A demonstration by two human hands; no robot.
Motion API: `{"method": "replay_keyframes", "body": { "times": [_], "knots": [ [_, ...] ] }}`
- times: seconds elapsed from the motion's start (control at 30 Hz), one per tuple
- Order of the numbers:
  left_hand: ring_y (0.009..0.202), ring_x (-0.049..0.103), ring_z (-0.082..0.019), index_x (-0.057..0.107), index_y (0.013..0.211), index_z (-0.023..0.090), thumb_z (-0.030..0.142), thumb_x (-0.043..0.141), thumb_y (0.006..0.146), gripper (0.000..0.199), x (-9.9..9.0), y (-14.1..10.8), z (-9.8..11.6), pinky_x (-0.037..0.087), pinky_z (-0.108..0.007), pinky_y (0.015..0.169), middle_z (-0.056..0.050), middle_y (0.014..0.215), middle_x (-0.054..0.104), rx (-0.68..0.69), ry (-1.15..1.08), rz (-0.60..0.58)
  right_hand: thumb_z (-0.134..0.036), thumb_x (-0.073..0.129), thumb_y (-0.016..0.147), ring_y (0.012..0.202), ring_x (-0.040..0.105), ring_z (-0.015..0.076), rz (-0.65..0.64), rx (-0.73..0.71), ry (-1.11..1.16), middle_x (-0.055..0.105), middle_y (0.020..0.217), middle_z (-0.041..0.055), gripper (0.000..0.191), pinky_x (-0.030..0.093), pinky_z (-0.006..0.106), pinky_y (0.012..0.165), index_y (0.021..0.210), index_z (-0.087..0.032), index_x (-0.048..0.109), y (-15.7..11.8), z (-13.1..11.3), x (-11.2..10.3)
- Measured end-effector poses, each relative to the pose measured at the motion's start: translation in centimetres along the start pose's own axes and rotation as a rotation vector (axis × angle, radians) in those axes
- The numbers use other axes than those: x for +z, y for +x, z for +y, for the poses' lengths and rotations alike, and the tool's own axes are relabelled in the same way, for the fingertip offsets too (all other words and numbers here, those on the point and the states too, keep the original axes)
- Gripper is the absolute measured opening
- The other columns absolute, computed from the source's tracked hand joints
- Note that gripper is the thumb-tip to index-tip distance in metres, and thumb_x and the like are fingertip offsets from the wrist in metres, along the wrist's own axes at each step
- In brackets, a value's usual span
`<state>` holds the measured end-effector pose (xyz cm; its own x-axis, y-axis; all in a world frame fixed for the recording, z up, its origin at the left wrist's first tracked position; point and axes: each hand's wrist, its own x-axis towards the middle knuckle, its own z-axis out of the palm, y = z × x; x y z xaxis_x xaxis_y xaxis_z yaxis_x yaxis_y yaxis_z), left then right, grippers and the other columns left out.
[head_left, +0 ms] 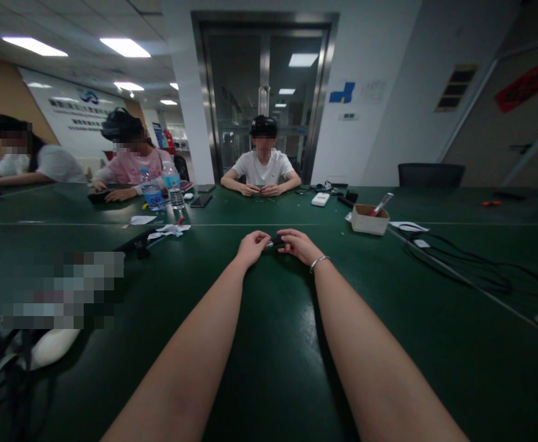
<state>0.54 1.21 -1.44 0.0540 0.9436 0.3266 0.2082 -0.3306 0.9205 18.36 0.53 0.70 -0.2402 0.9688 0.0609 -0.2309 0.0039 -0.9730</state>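
Note:
Over the middle of the green table (278,307), my left hand (253,247) pinches the silvery left end of a small dark object (276,241). My right hand (300,245), with a silver bracelet at the wrist, closes its fingers on the black right end of the same object. The two hands are a short gap apart with the object bridging them. Its exact kind is too small to tell, and the fingertips hide parts of it.
A small box (370,221) with a pen-like item stands right, near black cables (462,270). Bottles (173,187), papers (170,230) and a phone (201,201) lie left. A person (266,166) sits opposite; two more people sit at left. Straps (2,368) lie near left.

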Motion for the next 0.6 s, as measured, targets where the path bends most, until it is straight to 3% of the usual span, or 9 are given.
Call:
{"method": "replay_keyframes", "body": {
  "times": [0.27, 0.6],
  "knots": [
    [0.076, 0.062, -0.016, 0.068, 0.081, 0.017, 0.021, 0.072, 0.067, 0.015, -0.43, 0.01, 0.32, 0.048, -0.032, 0.077, -0.006, 0.079, 0.068, 0.018, -0.089, 0.026, -0.002, 0.051, 0.081, 0.037, 0.047, 0.0045, -0.007, 0.000, -0.010, 0.053, 0.047, -0.0060, 0.023, 0.061, 0.027, 0.063, 0.093, -0.015, 0.067, 0.08, 0.05, 0.03],
    [0.077, 0.063, -0.016, 0.069, 0.081, 0.017, 0.020, 0.072, 0.068, 0.014, -0.54, -0.12, 0.70, 0.048, -0.030, 0.076, -0.006, 0.082, 0.069, -0.003, -0.129, 0.024, -0.001, 0.051, 0.084, 0.039, 0.047, 0.0040, 0.018, 0.017, 0.024, 0.063, 0.061, -0.0006, 0.021, 0.061, 0.029, 0.064, 0.090, -0.014, 0.065, -0.12, -0.18, 0.08]
  ]
}}
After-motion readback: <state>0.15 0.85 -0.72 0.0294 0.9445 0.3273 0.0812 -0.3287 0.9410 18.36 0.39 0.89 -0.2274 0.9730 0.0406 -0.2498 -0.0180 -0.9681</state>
